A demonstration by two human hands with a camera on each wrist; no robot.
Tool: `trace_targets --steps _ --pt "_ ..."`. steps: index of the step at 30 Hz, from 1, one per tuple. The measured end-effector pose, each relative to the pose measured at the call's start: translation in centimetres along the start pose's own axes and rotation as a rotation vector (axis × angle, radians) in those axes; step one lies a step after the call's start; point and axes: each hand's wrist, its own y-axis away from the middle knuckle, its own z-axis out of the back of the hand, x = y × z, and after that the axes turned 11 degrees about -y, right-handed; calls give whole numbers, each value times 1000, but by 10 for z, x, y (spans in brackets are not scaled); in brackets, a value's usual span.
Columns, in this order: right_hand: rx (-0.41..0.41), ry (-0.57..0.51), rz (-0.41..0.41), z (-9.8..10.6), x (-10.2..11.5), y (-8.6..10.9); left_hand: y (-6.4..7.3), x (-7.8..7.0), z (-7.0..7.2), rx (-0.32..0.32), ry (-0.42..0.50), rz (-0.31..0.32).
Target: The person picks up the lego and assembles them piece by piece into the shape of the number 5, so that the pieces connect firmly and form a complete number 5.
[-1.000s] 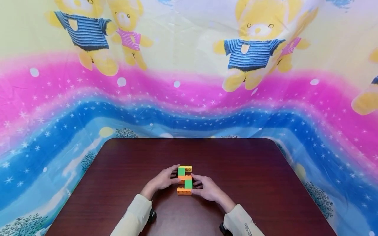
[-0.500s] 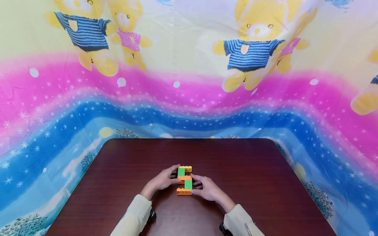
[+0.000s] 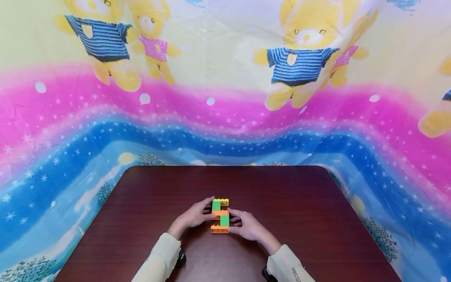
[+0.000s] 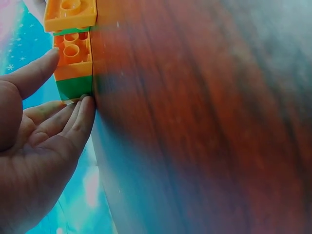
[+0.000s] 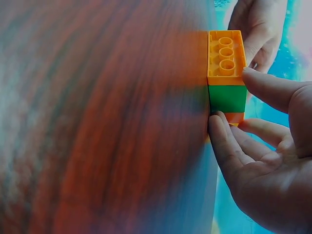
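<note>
A zigzag of joined toy building bricks lies on the table. Its far end is a yellow brick (image 3: 222,200), followed by a green brick (image 3: 216,206) on the left, an orange brick (image 3: 222,212), another green brick (image 3: 224,221) on the right and a front orange brick (image 3: 219,230). My left hand (image 3: 192,216) holds the left side, its thumb on the middle orange brick (image 4: 73,71) and fingertips farther back. On the right side, my right hand (image 3: 248,226) has its thumb at the front orange brick (image 5: 226,80) and its fingers beyond the green one.
The dark wooden table (image 3: 282,196) has rounded far corners. Behind and beside it hangs a cloth (image 3: 225,78) printed with bears, in pink, blue and cream. Pale sleeves (image 3: 160,252) cover both forearms, with dark straps at the wrists.
</note>
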Motion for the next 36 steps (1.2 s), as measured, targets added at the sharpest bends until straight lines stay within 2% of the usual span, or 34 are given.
trace_targets --steps 5,9,14,18,22,27,31,36 --pt "-3 0 1 1 0 1 2 -1 0 -8 8 -12" --pt "2 -11 10 1 -1 3 7 -2 3 -36 -35 -30" --pt "-20 17 33 9 -5 9 18 -3 9 -99 -159 -36" --pt "-41 67 49 22 -9 17 30 4 19 -140 -254 -30" --pt "-55 115 50 40 -15 26 45 15 36 -166 -341 -21" --pt "-116 250 7 70 -21 42 66 27 64 -202 -482 -33" --pt "-205 389 9 97 -23 54 84 35 88 -273 -646 -62" --pt "-302 532 71 127 -18 67 100 37 121 -353 -855 -49"
